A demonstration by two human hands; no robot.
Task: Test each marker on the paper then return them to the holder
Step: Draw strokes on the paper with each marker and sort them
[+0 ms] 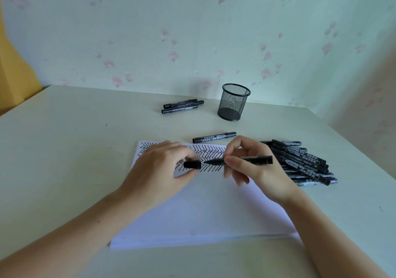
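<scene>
My right hand (pixel 255 166) grips a black marker (pixel 255 159) that lies level, its bare tip pointing left. My left hand (pixel 162 166) pinches the marker's black cap (pixel 192 165), a small gap away from the tip. Both hover over the white paper (pixel 203 213), whose far part is covered with rows of black strokes (pixel 210 150). The black mesh holder (pixel 234 102) stands empty and upright at the back of the table. A pile of several black markers (pixel 304 162) lies right of the paper.
One marker (pixel 214 137) lies just beyond the paper's far edge. Three more markers (pixel 182 106) lie left of the holder. The pale table (pixel 64 149) ends at a flowered wall behind; a yellow object (pixel 12 74) stands at far left.
</scene>
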